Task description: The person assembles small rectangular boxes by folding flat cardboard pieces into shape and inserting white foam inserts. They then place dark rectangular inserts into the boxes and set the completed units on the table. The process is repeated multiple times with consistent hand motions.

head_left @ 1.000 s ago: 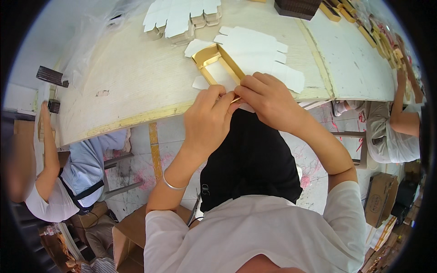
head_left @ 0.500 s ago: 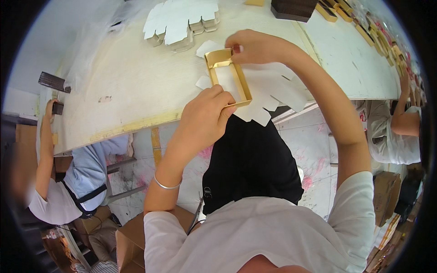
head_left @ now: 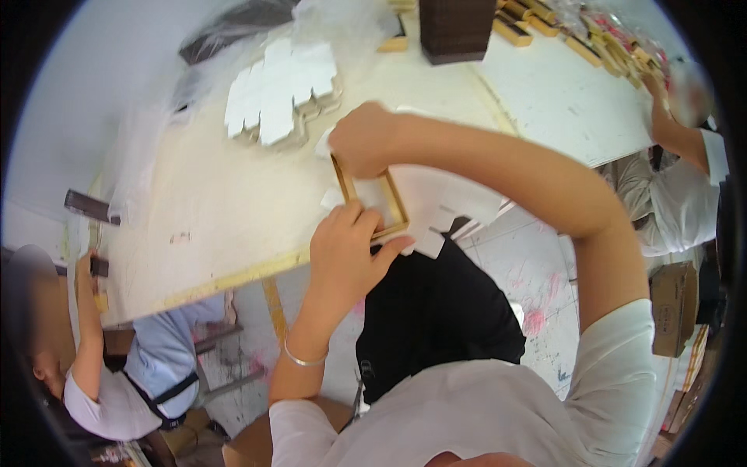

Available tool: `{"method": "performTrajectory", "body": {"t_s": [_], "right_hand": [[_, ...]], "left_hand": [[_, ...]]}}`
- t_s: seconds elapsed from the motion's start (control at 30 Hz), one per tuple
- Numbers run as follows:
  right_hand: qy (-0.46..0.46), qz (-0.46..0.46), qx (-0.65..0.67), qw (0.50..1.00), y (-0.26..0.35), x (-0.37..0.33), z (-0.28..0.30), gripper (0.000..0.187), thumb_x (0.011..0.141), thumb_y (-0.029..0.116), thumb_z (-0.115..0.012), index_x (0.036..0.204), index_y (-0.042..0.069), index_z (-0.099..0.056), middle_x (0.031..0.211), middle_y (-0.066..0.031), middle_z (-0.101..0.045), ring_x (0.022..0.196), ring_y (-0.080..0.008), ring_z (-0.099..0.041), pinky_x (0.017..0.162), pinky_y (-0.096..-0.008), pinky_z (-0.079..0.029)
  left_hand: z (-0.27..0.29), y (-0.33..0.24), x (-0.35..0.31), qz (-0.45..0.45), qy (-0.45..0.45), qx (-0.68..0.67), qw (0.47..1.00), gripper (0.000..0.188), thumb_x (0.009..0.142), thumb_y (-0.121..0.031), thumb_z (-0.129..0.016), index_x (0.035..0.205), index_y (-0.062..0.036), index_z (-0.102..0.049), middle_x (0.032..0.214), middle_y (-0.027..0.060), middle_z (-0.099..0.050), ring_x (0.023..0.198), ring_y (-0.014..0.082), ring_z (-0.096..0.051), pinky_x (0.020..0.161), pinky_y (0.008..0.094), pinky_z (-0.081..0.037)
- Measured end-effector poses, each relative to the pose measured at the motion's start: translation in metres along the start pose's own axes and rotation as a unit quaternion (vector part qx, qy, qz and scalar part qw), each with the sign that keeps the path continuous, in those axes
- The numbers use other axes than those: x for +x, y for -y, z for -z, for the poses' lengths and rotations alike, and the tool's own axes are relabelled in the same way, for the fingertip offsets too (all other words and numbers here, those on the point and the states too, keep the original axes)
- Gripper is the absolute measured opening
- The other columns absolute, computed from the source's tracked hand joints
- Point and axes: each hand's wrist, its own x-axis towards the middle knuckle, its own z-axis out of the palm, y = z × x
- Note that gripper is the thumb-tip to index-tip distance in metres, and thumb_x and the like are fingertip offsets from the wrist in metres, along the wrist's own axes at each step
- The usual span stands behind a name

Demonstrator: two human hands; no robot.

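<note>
A small rectangular gold cardboard box (head_left: 397,204), open at the top, lies on loose white cut-out card sheets (head_left: 443,194) by the near table edge. My left hand (head_left: 346,240) grips its near end, fingers over the wall and thumb outside. Bent over the far end is my right hand (head_left: 364,142), closed on the rim there. That hand covers the far wall and hides its own fingertips.
On the table (head_left: 194,202), a stack of white die-cut card blanks (head_left: 272,93) lies beyond my left hand. Farther back stand dark brown boxes (head_left: 455,31) and gold box pieces (head_left: 513,29). Plastic film (head_left: 334,23) lies behind the stack. Co-workers sit at both sides.
My right hand has shifted from the box's far right corner to over its far end, palm down. The view has tilted, so the table and box sit lower in the picture.
</note>
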Motion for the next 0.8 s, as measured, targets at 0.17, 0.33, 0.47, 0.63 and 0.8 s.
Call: {"method": "performTrajectory", "body": {"t_s": [0.17,0.33,0.47,0.63,0.8], "right_hand": [[-0.117,0.040,0.000,0.992,0.002,0.013,-0.029,0.010,0.068,0.011,-0.063,0.074,0.004,-0.068,0.073,-0.0134,-0.066,0.070,-0.0310,-0.066,0.059,-0.0404,-0.050],[-0.059,0.000,0.143,0.988,-0.029,-0.004,-0.011,0.027,0.079,0.027,-0.067,0.096,0.007,-0.066,0.094,-0.0133,-0.067,0.088,-0.0326,-0.064,0.075,-0.0434,-0.050],[-0.538,-0.112,0.074,0.832,-0.119,-0.043,0.052,0.031,0.085,0.024,-0.063,0.112,0.009,-0.060,0.110,-0.0127,-0.061,0.100,-0.0318,-0.059,0.086,-0.0409,-0.048],[-0.541,-0.191,-0.179,0.799,-0.239,-0.086,0.139,0.043,0.089,0.018,-0.058,0.129,0.005,-0.049,0.132,-0.0198,-0.048,0.122,-0.0375,-0.043,0.100,-0.0476,-0.038],[-0.422,-0.232,-0.067,0.874,-0.257,-0.073,0.162,0.023,0.087,0.012,-0.058,0.103,-0.002,-0.066,0.102,-0.0186,-0.066,0.100,-0.0358,-0.059,0.089,-0.0443,-0.046]], "left_hand": [[-0.001,-0.001,0.000,0.015,-0.023,0.039,0.999,0.039,0.070,-0.033,-0.077,0.064,-0.0039,-0.051,0.068,0.0089,-0.047,0.063,0.0283,-0.049,0.058,0.0378,-0.040],[0.010,0.001,0.000,0.006,-0.029,0.043,0.999,0.029,0.068,-0.025,-0.074,0.076,-0.0049,-0.056,0.083,0.0094,-0.051,0.067,0.0287,-0.052,0.061,0.0387,-0.042],[0.029,0.014,0.000,0.011,-0.005,0.041,0.999,0.057,0.066,-0.023,-0.075,0.115,-0.0084,-0.052,0.115,0.0133,-0.047,0.082,0.0331,-0.054,0.075,0.0409,-0.046],[0.014,0.043,0.007,0.063,-0.002,-0.192,0.979,0.076,0.067,-0.013,-0.076,0.133,-0.0058,-0.038,0.121,0.0152,-0.051,0.108,0.0293,-0.054,0.093,0.0384,-0.044],[0.009,0.056,-0.002,0.101,-0.031,-0.285,0.953,0.076,0.069,-0.011,-0.077,0.134,-0.0034,-0.038,0.119,0.0137,-0.057,0.111,0.0244,-0.053,0.097,0.0378,-0.041]]}}
